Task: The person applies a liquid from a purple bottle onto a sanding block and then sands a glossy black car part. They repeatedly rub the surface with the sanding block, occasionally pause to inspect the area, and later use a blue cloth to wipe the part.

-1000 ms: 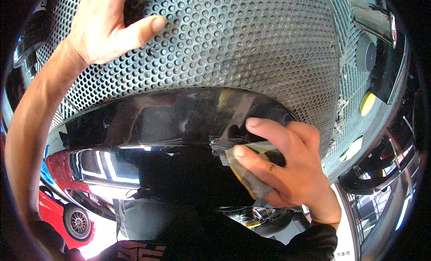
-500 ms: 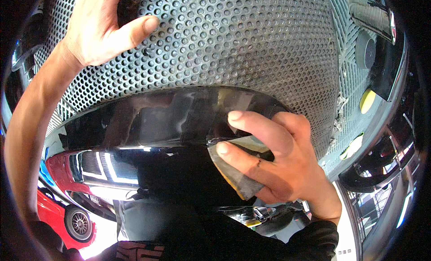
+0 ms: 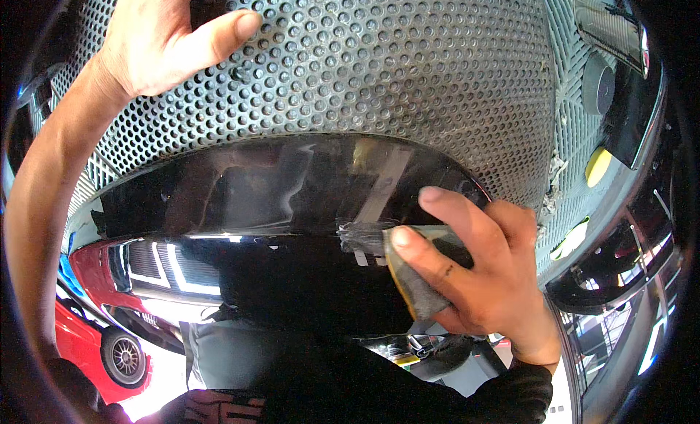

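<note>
A glossy black curved panel (image 3: 292, 183), like a car body part, spans the middle with a ridge across it. My right hand (image 3: 488, 271) is closed on a thin grey pad with a yellow edge (image 3: 419, 278). Thumb and fingers press it against the panel just right of the ridge's whitish scuffed patch (image 3: 361, 236). At the upper left, my left hand (image 3: 160, 45) has its thumb stretched out over a perforated mesh surface (image 3: 350, 67). Its other fingers are cut off by the frame's top edge, beside a dark area.
Pale grid flooring (image 3: 572, 176) runs along the right, with a yellow oval pad (image 3: 598, 166) and a round grey disc (image 3: 599, 85) there. A red car (image 3: 84, 351) stands at the lower left. Another shiny black panel (image 3: 620, 256) curves along the right side.
My right hand has slid to the right along the panel with the grey pad, uncovering the whitish scuffed patch on the ridge. My left hand has barely moved.
</note>
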The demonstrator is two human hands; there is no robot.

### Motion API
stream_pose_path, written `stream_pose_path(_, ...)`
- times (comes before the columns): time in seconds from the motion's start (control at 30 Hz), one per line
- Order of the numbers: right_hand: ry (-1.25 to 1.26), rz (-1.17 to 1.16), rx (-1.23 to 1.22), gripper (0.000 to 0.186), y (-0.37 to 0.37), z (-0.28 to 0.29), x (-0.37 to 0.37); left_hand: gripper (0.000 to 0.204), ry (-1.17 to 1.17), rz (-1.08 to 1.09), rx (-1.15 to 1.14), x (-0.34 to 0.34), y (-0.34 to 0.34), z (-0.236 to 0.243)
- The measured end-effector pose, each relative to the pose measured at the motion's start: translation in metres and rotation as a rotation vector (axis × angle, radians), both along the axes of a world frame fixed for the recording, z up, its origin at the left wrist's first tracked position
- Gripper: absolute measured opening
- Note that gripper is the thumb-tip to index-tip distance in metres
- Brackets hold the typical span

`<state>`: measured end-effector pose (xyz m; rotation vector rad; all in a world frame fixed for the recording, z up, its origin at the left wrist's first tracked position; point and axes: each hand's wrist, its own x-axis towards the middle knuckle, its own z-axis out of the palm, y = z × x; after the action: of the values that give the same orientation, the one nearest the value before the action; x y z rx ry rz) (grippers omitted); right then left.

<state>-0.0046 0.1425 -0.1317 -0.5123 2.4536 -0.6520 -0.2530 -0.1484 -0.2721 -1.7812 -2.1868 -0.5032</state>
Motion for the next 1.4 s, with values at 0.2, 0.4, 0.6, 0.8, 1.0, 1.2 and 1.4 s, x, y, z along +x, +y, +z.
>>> stream_pose_path(0.2,0.083,0.000,0.031,0.068,-0.016,0.004,-0.001,0.079,-0.034,0.020,-0.096,0.003,0.005,0.009)
stream_pose_path(0.4,0.027,0.027,0.091,0.076,-0.006,0.012,0.005,0.082,-0.023,0.049,-0.133,0.005,-0.003,0.015)
stream_pose_path(0.6,0.021,-0.037,0.032,0.078,-0.019,0.006,-0.005,0.082,-0.019,0.037,-0.106,0.003,0.005,0.008)
stream_pose_path(0.8,0.116,0.023,0.119,0.072,-0.005,0.008,0.008,0.080,-0.002,0.017,-0.018,0.004,0.002,0.006)
stream_pose_path(1.0,0.107,-0.009,0.057,0.068,-0.020,0.005,0.001,0.080,-0.019,-0.002,-0.056,0.001,0.007,0.006)
stream_pose_path(1.2,0.126,0.000,0.090,0.067,-0.006,0.005,0.012,0.080,-0.023,0.028,-0.100,0.006,0.000,0.010)
stream_pose_path(1.4,0.083,-0.016,0.020,0.069,-0.024,0.003,-0.003,0.081,-0.011,0.019,-0.116,0.002,0.004,0.014)
